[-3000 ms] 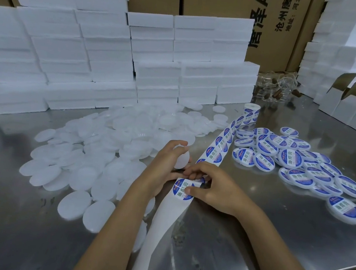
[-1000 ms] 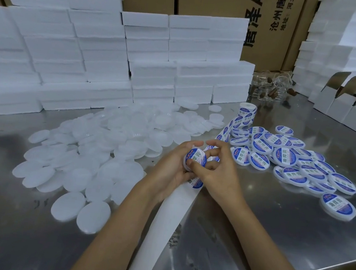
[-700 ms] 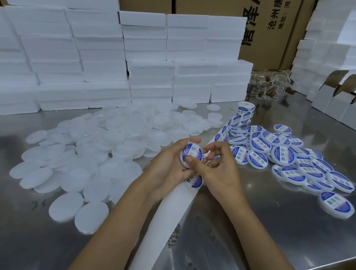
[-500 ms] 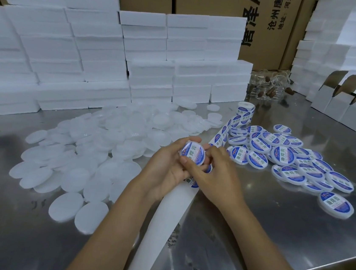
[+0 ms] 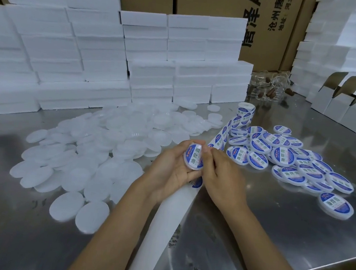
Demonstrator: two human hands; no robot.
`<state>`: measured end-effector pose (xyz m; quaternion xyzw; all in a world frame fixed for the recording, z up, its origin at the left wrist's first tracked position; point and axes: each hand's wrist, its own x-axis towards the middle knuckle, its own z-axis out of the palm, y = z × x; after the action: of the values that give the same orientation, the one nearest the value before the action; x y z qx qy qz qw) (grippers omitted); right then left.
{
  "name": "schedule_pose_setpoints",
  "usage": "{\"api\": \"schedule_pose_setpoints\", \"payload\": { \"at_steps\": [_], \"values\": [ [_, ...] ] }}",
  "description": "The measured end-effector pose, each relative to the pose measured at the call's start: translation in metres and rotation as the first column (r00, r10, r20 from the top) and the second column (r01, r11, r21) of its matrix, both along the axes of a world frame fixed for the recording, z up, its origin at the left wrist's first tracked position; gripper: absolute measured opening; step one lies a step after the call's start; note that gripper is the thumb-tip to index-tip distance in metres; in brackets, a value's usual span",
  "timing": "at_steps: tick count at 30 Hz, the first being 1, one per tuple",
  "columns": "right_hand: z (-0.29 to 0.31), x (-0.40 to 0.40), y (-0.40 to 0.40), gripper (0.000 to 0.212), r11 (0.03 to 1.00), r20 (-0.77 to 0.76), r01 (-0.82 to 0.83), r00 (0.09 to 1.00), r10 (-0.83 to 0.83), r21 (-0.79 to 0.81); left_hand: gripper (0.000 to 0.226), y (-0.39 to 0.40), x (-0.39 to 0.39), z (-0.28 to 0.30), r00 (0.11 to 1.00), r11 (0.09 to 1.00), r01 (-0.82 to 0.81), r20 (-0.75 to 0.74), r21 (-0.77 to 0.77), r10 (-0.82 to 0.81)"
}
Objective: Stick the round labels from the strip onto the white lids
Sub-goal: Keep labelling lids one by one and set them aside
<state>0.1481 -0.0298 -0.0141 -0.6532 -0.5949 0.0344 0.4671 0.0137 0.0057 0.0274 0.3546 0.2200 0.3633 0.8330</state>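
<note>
Holding labelled lid [image 5: 194, 157] | left hand [image 5: 171, 174] | face tilted up

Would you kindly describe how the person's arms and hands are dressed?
Both forearms are bare as far as the frame shows: no sleeves visible. The left hand and right hand wear no gloves, and no rings, watch or bracelet are visible. Fingernails look short and plain.
</note>
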Motion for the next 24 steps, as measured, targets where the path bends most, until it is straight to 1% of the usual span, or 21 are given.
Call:
{"api": "schedule_pose_setpoints", "payload": {
  "at_steps": [2,3,6,9,13,15,17,18,20,22,24],
  "values": [
    [0.0016,-0.0032,-0.0027,0.051,0.997,0.110,0.062,0.992,-0.057,-0.037,0.044,-0.0016,0.0023,-0.0010,0.999,1.000,-0.007,-0.037,0.023,0.007],
    [0.0022,-0.0046,-0.0033,0.052,0.995,0.139,0.085,0.987,-0.078,-0.043,0.051,-0.0027,0.0031,-0.0006,0.999,0.999,-0.005,-0.051,0.039,0.007],
    [0.0034,-0.0044,-0.0037,0.055,0.992,0.130,0.126,0.984,-0.124,-0.005,0.060,-0.0055,0.0041,0.0011,0.999,0.998,0.033,-0.031,0.045,-0.031],
    [0.0045,-0.0027,-0.0042,0.055,0.990,0.071,0.139,0.987,-0.141,0.030,0.056,-0.0057,0.0041,0.0017,0.999,0.998,0.036,-0.039,0.045,-0.034],
    [0.0038,-0.0024,-0.0022,0.052,0.990,0.013,0.136,0.991,-0.137,0.032,0.044,-0.0055,0.0058,0.0011,0.997,0.995,0.038,-0.064,0.089,-0.032],
    [0.0034,-0.0024,-0.0005,0.051,0.989,-0.006,0.146,0.989,-0.146,0.016,0.034,-0.0045,0.0062,-0.0008,0.992,0.988,0.051,-0.126,0.145,-0.032],
    [0.0026,-0.0021,0.0014,0.051,0.989,-0.021,0.150,0.988,-0.150,-0.002,0.027,-0.0027,0.0066,-0.0038,0.975,0.976,0.031,-0.221,0.215,0.018],
    [0.0028,-0.0023,0.0017,0.051,0.991,-0.041,0.137,0.990,-0.137,-0.005,0.028,-0.0020,0.0066,-0.0047,0.962,0.968,0.010,-0.266,0.250,0.058],
    [0.0036,-0.0033,0.0011,0.051,0.997,-0.115,0.076,0.991,-0.074,0.015,0.028,-0.0013,0.0055,-0.0041,0.930,0.944,-0.020,-0.341,0.331,0.139],
    [0.0055,-0.0045,0.0002,0.050,0.999,-0.200,0.008,0.980,0.000,0.040,0.024,-0.0008,0.0033,-0.0035,0.876,0.904,-0.065,-0.410,0.423,0.255],
    [0.0065,-0.0060,0.0003,0.046,0.997,-0.287,-0.070,0.955,0.076,0.032,0.019,0.0002,0.0002,-0.0043,0.829,0.863,-0.140,-0.419,0.485,0.370]
  ]
}}
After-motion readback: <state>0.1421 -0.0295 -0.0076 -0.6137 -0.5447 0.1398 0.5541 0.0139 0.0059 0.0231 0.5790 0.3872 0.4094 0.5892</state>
